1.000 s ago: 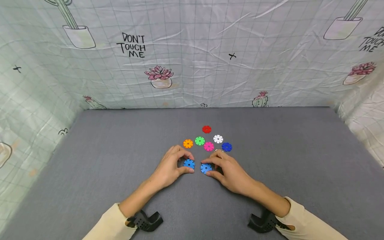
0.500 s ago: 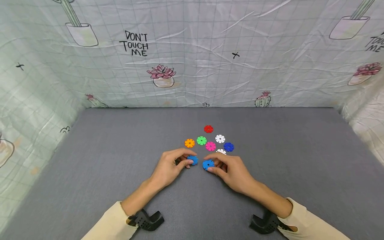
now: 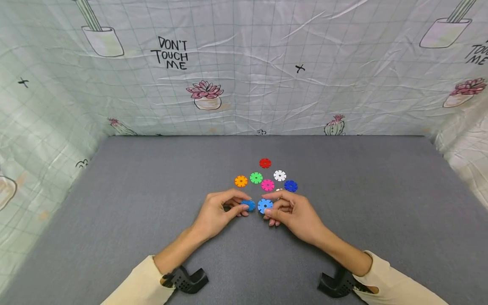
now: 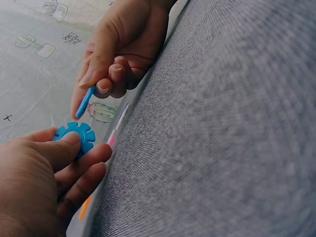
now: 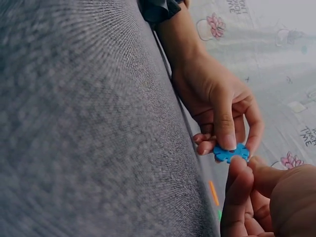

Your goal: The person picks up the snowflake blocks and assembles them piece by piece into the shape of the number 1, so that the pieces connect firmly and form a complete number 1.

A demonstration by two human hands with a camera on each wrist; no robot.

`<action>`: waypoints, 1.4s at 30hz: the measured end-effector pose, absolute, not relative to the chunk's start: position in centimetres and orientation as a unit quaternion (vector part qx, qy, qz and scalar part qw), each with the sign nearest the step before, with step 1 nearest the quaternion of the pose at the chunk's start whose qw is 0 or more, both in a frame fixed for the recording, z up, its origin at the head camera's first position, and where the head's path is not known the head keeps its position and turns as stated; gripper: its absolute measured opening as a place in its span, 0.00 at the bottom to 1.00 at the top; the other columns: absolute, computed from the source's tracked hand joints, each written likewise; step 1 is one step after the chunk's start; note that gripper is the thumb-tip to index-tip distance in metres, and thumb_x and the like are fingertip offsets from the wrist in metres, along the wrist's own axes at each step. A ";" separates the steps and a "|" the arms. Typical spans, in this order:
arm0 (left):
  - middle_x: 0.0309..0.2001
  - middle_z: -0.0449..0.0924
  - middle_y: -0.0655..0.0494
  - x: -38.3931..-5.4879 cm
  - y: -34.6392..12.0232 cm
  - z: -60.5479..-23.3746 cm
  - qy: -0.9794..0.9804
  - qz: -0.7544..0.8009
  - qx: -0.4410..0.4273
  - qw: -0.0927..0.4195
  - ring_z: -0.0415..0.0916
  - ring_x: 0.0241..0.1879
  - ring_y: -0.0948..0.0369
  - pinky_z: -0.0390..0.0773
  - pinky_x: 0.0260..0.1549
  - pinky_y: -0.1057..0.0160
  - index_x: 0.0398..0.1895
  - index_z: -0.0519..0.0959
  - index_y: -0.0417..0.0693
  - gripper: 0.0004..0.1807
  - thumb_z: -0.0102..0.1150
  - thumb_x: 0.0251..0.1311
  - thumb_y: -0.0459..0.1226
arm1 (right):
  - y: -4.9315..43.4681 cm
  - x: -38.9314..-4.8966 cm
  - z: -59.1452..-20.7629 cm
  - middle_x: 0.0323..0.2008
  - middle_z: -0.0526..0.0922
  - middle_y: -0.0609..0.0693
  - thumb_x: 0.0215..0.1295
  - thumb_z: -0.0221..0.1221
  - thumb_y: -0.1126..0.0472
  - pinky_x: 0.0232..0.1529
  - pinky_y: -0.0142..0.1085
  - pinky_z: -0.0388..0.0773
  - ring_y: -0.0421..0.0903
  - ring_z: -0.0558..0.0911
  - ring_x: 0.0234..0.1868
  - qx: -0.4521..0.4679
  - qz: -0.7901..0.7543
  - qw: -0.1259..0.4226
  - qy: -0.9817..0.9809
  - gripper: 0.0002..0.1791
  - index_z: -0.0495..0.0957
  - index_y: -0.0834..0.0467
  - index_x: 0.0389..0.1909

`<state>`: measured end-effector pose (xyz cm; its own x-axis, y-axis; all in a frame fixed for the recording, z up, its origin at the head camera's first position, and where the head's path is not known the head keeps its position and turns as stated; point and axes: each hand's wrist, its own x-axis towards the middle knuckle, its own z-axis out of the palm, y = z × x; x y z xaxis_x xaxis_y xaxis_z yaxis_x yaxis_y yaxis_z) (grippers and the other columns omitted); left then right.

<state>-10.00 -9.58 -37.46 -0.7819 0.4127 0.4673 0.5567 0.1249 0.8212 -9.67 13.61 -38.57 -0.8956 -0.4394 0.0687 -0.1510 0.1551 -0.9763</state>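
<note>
In the head view my left hand (image 3: 216, 209) pinches a light blue notched disc (image 3: 250, 205) between thumb and fingers. Facing it, my right hand (image 3: 303, 218) pinches a second light blue notched disc (image 3: 261, 206), its flat face toward the head camera. A small gap separates the two discs in that view. From the left wrist, the left hand's disc (image 4: 88, 132) shows its notched face, while the other disc (image 4: 85, 102) appears edge-on, raised off the table. The right wrist view shows my left thumb on its disc (image 5: 224, 154); the right hand's disc is hidden there by fingers.
Beyond the hands, loose notched discs lie on the grey table (image 3: 152, 190): red (image 3: 265, 163), green (image 3: 256, 178), orange (image 3: 241, 181), pink (image 3: 267, 185), white (image 3: 280, 175) and dark blue (image 3: 291, 186). My right hand partly covers another white one (image 3: 279, 189). A printed curtain (image 3: 244, 63) stands behind.
Both light blue discs have come up off the table in my fingers. The left one has tilted and moved right, toward the other. The loose discs lie as before.
</note>
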 end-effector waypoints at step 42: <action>0.28 0.82 0.35 -9.3 -8.8 -36.8 -0.664 -0.623 -0.406 0.079 0.80 0.19 0.50 0.81 0.20 0.60 0.28 0.78 0.27 0.11 0.61 0.43 0.11 | 14.0 -9.6 -38.5 0.31 0.84 0.61 0.65 0.59 0.69 0.34 0.37 0.81 0.46 0.82 0.29 -0.217 -0.694 0.209 0.653 0.20 0.70 0.76 0.55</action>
